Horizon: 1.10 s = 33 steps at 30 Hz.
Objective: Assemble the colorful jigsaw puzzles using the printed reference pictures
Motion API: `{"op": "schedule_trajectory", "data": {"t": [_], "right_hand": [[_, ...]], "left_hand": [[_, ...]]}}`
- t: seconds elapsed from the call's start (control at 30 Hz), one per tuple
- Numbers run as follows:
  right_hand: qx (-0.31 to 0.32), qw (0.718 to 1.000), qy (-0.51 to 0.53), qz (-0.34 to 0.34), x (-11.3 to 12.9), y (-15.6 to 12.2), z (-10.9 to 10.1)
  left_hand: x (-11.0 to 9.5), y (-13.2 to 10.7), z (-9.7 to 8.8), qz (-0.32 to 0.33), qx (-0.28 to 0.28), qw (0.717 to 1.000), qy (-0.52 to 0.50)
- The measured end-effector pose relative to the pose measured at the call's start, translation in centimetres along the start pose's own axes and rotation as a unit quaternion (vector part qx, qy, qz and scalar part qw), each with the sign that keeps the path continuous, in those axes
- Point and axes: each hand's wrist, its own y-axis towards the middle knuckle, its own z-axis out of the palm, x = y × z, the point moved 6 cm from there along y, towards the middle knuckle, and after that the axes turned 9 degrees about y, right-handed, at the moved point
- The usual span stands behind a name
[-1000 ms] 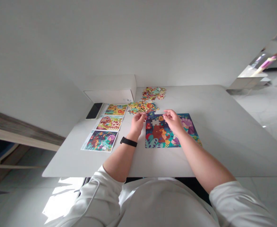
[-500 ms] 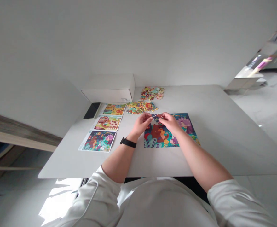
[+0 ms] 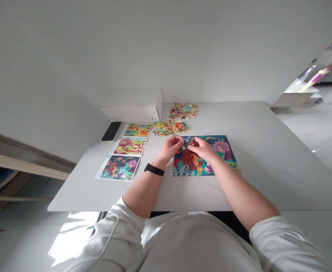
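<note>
A colourful jigsaw puzzle, mostly assembled, lies flat on the table before me. Over its upper left part, my left hand and my right hand face each other with thumbs and fingers pinched. Between them is a small dark blue and brown cluster of puzzle pieces, gripped at its left and right sides, low against the puzzle. My fingers cover some of its edges, so I cannot tell how it sits against the pieces around it.
Two heaps of loose pieces, the nearer pile and the farther pile, lie beyond the puzzle. To the left are picture sheets and a phone. A white box stands against the wall.
The pieces between my hands were tilted with pale edges showing; now they lie flatter over the puzzle's upper left. My right hand has opened its pinch slightly.
</note>
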Motion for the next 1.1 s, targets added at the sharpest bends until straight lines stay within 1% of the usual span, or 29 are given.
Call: {"op": "schedule_trajectory", "data": {"t": [0.07,0.13,0.2,0.27,0.3,0.37,0.43,0.5,0.57,0.63,0.7,0.77,0.87,0.93,1.0,1.1], "right_hand": [[-0.013,0.999,-0.032,-0.042,0.6,0.0,-0.4],[-0.024,0.989,-0.079,-0.121,1.8,-0.2,-0.8],[-0.012,0.967,-0.137,-0.212,3.2,-0.7,-0.7],[0.008,0.941,-0.189,-0.281,4.3,-1.3,-0.4],[0.018,0.93,-0.21,-0.301,4.5,-1.5,-0.3],[0.035,0.914,-0.244,-0.323,4.7,-1.7,0.0],[0.046,0.905,-0.267,-0.328,4.7,-1.8,0.1],[0.047,0.902,-0.279,-0.326,4.6,-1.8,0.1],[0.042,0.903,-0.286,-0.319,4.3,-1.6,-0.1],[0.034,0.903,-0.296,-0.309,3.9,-1.4,-0.3],[0.026,0.902,-0.314,-0.295,3.3,-1.2,-0.5],[0.024,0.9,-0.336,-0.277,2.5,-0.9,-0.6],[0.034,0.897,-0.366,-0.248,1.4,-0.5,-0.3],[0.043,0.894,-0.382,-0.232,1.0,-0.4,0.0],[0.051,0.89,-0.395,-0.221,0.8,-0.3,0.3],[0.055,0.889,-0.404,-0.209,0.8,-0.2,0.7]], "left_hand": [[0.1,0.1,-0.3,-0.01,-0.02,1.0,-0.01],[0.2,0.2,-0.5,-0.019,-0.034,0.999,-0.012],[0.4,0.3,-0.5,-0.026,-0.038,0.999,-0.011],[0.5,0.3,-0.5,-0.031,-0.034,0.999,-0.01],[0.5,0.3,-0.5,-0.031,-0.031,0.999,-0.01],[0.5,0.3,-0.5,-0.029,-0.024,0.999,-0.01],[0.6,0.3,-0.5,-0.023,-0.019,1.0,-0.009],[0.7,0.4,-0.6,-0.018,-0.025,1.0,0.003],[0.7,0.5,-1.0,-0.008,-0.053,0.998,0.037],[0.4,0.4,-1.7,0.013,-0.098,0.989,0.107],[-0.1,0.2,-2.3,0.038,-0.135,0.971,0.196],[-0.6,-0.1,-2.6,0.059,-0.147,0.947,0.281],[-1.1,-0.5,-2.6,0.082,-0.138,0.911,0.38],[-1.2,-0.7,-2.2,0.08,-0.117,0.89,0.433],[-1.0,-0.8,-1.8,0.068,-0.089,0.876,0.469],[-0.7,-0.8,-1.2,0.058,-0.057,0.863,0.499]]}}
